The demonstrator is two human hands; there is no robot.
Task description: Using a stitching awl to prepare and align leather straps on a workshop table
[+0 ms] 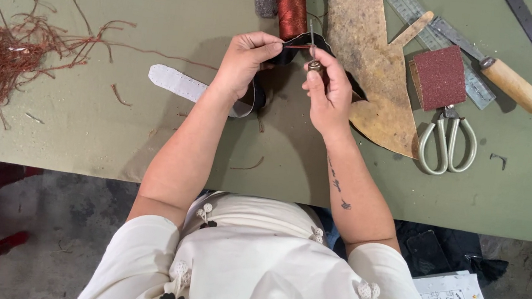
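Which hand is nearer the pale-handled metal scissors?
Right. The right hand is just left of the pale-handled metal scissors, holding a small tool; the left hand is farther left.

Black leather strip (265,93): curved, lifted off table, white underside showing, pale perforated end (171,81) lying flat on green surface to the left. Red thread (297,45): short taut run across top edge of strip. Awl (313,50): thin metal shaft upright, brass ferrule at base, tip at strip edge.
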